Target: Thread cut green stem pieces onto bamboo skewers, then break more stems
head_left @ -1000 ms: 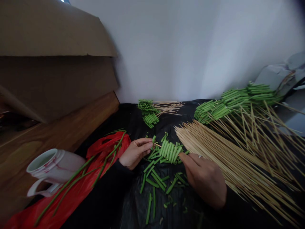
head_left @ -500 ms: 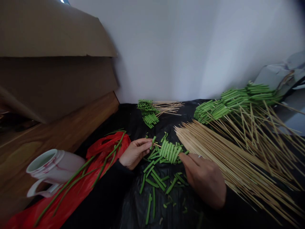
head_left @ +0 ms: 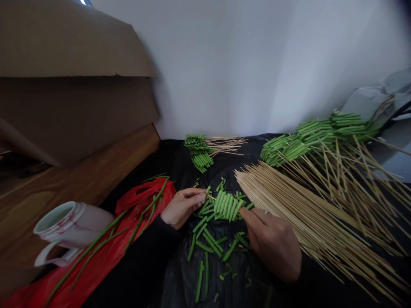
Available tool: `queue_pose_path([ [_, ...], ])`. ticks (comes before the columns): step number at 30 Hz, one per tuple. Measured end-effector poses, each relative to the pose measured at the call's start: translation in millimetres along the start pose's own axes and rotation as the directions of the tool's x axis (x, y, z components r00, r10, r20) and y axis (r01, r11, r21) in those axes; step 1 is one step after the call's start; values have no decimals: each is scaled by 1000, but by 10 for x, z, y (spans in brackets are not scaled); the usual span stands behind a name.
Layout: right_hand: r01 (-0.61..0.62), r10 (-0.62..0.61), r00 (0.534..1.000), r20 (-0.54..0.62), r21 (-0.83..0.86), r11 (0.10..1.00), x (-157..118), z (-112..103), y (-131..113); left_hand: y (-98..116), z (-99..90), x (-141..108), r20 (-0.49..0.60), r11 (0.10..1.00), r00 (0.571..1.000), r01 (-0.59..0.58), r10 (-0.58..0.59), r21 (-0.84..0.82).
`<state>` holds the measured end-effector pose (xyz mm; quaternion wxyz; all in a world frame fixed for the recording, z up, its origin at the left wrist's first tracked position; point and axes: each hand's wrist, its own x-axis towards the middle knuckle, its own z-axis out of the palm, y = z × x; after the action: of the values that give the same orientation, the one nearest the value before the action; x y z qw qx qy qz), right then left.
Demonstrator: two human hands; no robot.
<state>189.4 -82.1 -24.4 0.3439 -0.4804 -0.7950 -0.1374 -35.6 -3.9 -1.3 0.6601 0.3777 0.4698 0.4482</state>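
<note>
My left hand [head_left: 182,208] pinches the thin end of a bamboo skewer [head_left: 210,196] threaded through a row of cut green beans [head_left: 227,206]. My right hand [head_left: 272,243] lies just beyond that row, its fingertips at the row's far end, and a ring shows on one finger. Whether those fingers grip anything is hidden. Loose cut bean pieces [head_left: 205,241] lie below the row on a black plastic sheet [head_left: 180,273]. A large fan of bare bamboo skewers [head_left: 305,214] spreads right of my right hand.
Finished bean skewers lie in bunches at the back [head_left: 199,154] and back right [head_left: 314,141]. Long uncut beans [head_left: 96,244] rest on a red plastic bag [head_left: 144,201] beside a white jug [head_left: 72,224]. A wooden board [head_left: 64,184] and cardboard box [head_left: 64,42] stand left, against a white wall [head_left: 240,64].
My right hand has shifted slightly left and closer to the bean row. My left hand and the skewer have barely moved.
</note>
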Motion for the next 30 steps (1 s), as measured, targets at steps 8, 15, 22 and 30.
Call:
queue_pose_path([
  [8,0,0,1000,7,28,1000,-4,6,5,-7,25,4,2,1000,1000,-5,5,-2],
  [15,-8,8,1000,2,29,1000,-5,1,-6,-9,10,-4,33,1000,999,-1,0,26],
  [22,-18,18,1000,0,49,999,-12,-1,-10,-11,-3,-7,75,999,997,3,-6,34],
  [30,-17,17,1000,-7,39,999,-22,11,-22,-18,-8,-12,73,999,997,10,-13,45],
])
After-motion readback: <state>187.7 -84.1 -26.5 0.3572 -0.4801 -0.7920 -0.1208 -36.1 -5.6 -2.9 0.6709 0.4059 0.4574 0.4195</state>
